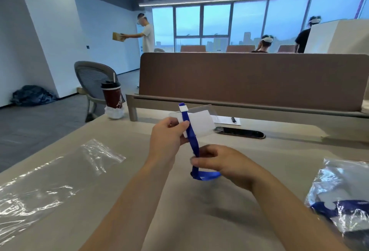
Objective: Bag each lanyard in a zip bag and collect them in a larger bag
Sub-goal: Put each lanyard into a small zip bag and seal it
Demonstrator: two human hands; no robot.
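Note:
A blue lanyard with a clear badge holder is held up over the middle of the beige table. My left hand grips the badge holder and the upper strap. Below it, my right hand pinches the strap, whose end loops under my fingers. A small clear zip bag lies flat on the table at the left, overlapping a large clear bag. At the right edge lies a clear bag holding blue lanyards.
A dark red drink cup stands on a white bag at the table's far left corner. A brown divider panel closes the far side, with a cable slot before it. A grey chair stands left; people work in the background.

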